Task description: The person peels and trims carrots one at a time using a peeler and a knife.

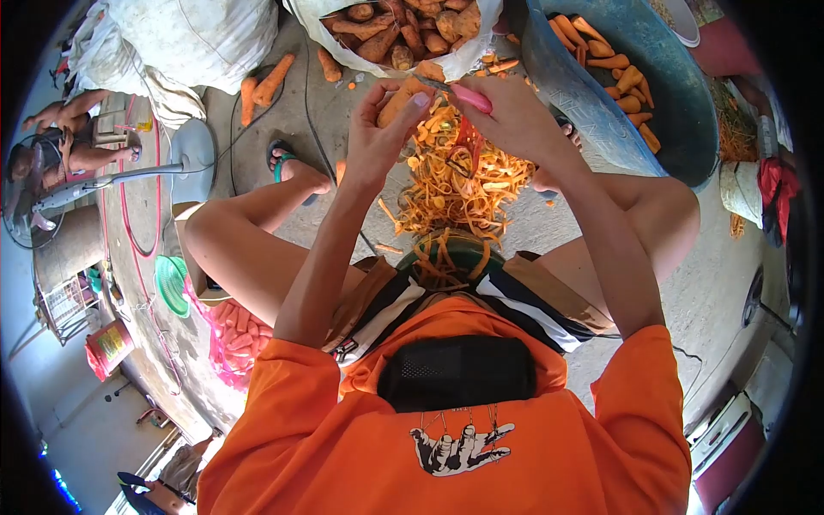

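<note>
My left hand [384,129] is closed around an orange carrot [402,101], held up over the floor between my knees. In my right hand [518,118] is a knife with a pink handle [472,99]. Its dark blade [433,83] lies against or very near the upper part of the carrot; the exact contact is too small to tell. Below both hands, a heap of carrot peelings [481,193] spreads on the floor. Some strips hang over a dark green round container [455,249] between my thighs.
A white sack [468,62] of unpeeled carrots stands ahead. At front right, a blue tub [691,129] holds peeled carrots. Loose carrots [273,80] lie front left near a cable. Left are a fan [39,202], a green basket [172,287] and a pink net bag [236,339]. Another person sits far left.
</note>
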A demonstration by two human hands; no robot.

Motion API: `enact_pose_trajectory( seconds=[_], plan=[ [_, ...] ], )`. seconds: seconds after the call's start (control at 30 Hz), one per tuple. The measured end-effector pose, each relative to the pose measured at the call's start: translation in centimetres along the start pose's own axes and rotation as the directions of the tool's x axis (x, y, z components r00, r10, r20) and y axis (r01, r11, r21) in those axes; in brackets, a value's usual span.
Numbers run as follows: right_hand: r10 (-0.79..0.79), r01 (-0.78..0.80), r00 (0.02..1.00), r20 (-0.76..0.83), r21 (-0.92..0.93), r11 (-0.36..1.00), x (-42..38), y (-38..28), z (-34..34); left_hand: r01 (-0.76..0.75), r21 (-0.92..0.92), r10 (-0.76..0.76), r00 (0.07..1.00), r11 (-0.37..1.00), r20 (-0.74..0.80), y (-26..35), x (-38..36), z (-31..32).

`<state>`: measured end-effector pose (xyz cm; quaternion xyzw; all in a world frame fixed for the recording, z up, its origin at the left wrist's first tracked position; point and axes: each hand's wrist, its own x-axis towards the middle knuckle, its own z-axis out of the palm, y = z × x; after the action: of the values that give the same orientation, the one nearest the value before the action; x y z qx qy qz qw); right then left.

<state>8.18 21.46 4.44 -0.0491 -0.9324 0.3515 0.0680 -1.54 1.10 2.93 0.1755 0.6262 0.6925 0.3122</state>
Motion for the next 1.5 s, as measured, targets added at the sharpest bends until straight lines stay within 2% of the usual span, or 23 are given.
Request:
enact_pose_trajectory(
  seconds=[0.17, 0.23, 0.27, 0.33, 0.37, 0.4, 0.43, 0.47, 0.53, 0.6, 0.67, 0.77, 0.87, 1.0, 1.1, 1.17, 1.27, 1.3, 1.33, 1.4, 1.43, 1.47, 1.5],
  plan=[
    [-0.044, 0.045, 0.999, -0.023, 0.036, 0.998, 0.2, 1.7, 1.1, -0.033, 0.052, 0.03, 0.998, 0.998, 0.057, 0.3, -0.6, -0.5],
    [0.337, -0.299, 0.909, 0.245, -0.18, 0.937, 1.3, 5.3, 0.5, -0.103, -0.041, 0.109, 0.981, 0.994, 0.162, -0.2, -0.9, -1.5],
    [0.338, -0.301, 0.911, 0.236, -0.178, 0.937, 1.7, 7.3, -0.4, -0.163, -0.138, 0.195, 0.943, 0.977, 0.268, -0.3, -0.7, -1.8],
    [0.357, -0.313, 0.914, 0.191, -0.226, 0.923, 1.7, 10.4, -1.0, -0.136, -0.133, 0.168, 0.95, 0.982, 0.263, 0.8, -1.1, -1.3],
    [0.353, -0.306, 0.915, 0.198, -0.23, 0.924, 1.6, 9.7, -1.5, -0.124, -0.137, 0.155, 0.957, 0.983, 0.246, 1.4, -1.2, -0.9],
    [0.267, -0.262, 0.959, 0.091, -0.061, 0.963, 1.6, 8.2, -2.9, -0.13, -0.143, 0.161, 0.959, 0.981, 0.233, 2.0, -1.0, -0.5],
    [0.202, -0.198, 0.979, -0.029, 0.109, 0.974, 1.4, 6.9, -3.8, -0.032, -0.178, 0.065, 0.981, 0.983, 0.181, 2.4, -1.0, -0.1],
    [0.203, -0.199, 0.979, -0.022, 0.111, 0.974, 1.5, 5.9, -3.9, 0.066, -0.216, -0.036, 0.99, 0.974, 0.137, 2.5, -1.0, 0.0],
    [-0.049, 0.182, 0.965, -0.256, 0.528, 0.829, 1.8, 3.7, -3.4, 0.184, -0.292, -0.157, 0.981, 0.939, 0.111, 2.0, -1.0, -0.1],
    [-0.04, 0.169, 0.97, -0.24, 0.545, 0.822, 1.1, 1.0, -2.7, 0.292, -0.369, -0.275, 0.956, 0.882, 0.099, 0.7, -0.7, -0.3],
    [-0.037, 0.159, 0.974, -0.223, 0.561, 0.812, 0.4, -1.3, -1.8, 0.432, -0.627, -0.353, 0.9, 0.649, 0.255, -1.0, -0.3, -0.7],
    [-0.184, 0.206, 0.978, -0.094, 0.412, 0.888, -0.4, -3.8, -0.9, 0.481, -0.636, -0.313, 0.877, 0.603, 0.365, -0.3, -0.8, 0.0],
    [-0.308, 0.371, 0.927, -0.214, 0.406, 0.835, 0.2, -3.1, 0.9, 0.487, -0.602, -0.384, 0.872, 0.633, 0.303, -0.2, -1.1, 0.3],
    [-0.287, 0.319, 0.946, -0.148, 0.281, 0.905, 1.0, -0.7, 0.7, 0.43, -0.592, -0.344, 0.902, 0.682, 0.259, -0.8, -0.9, 0.4],
    [-0.12, 0.188, 0.969, -0.217, 0.328, 0.926, 2.8, 3.4, 1.2, 0.487, -0.519, -0.399, 0.873, 0.703, 0.279, -0.5, -0.9, 0.0],
    [-0.019, 0.236, 0.887, -0.461, 0.416, 0.878, 3.6, 4.5, -0.1, 0.529, -0.512, -0.382, 0.847, 0.676, 0.371, -0.6, -1.4, -0.3],
    [-0.009, 0.187, 0.965, -0.263, 0.664, 0.724, 2.2, 1.4, -0.2, 0.504, -0.545, -0.421, 0.863, 0.67, 0.28, -1.0, -1.5, 0.1],
    [-0.105, 0.186, 0.974, -0.201, 0.442, 0.877, 1.0, 0.0, 0.1, 0.502, -0.548, -0.42, 0.864, 0.67, 0.278, -1.0, -1.5, 0.4],
    [-0.11, 0.19, 0.973, -0.202, 0.441, 0.877, 0.5, -1.4, -0.1, 0.473, -0.559, -0.424, 0.877, 0.681, 0.225, -0.8, -1.3, 0.8],
    [-0.381, 0.408, 0.912, -0.152, 0.247, 0.879, 0.2, -3.2, -0.4, 0.445, -0.569, -0.433, 0.886, 0.692, 0.167, -0.5, -1.2, 0.9],
    [-0.198, 0.232, 0.971, -0.131, 0.345, 0.909, 0.5, -1.0, 0.6, 0.414, -0.513, -0.377, 0.909, 0.752, 0.18, -0.5, -1.5, 0.9],
    [-0.19, 0.223, 0.973, -0.128, 0.35, 0.91, 1.3, 1.5, 0.7, 0.378, -0.454, -0.319, 0.926, 0.807, 0.203, -0.5, -1.8, 0.9],
    [-0.092, 0.207, 0.956, -0.28, 0.416, 0.886, 2.6, 4.0, 0.3, 0.376, -0.455, -0.317, 0.926, 0.807, 0.204, -0.8, -1.8, 0.6]
  ],
)
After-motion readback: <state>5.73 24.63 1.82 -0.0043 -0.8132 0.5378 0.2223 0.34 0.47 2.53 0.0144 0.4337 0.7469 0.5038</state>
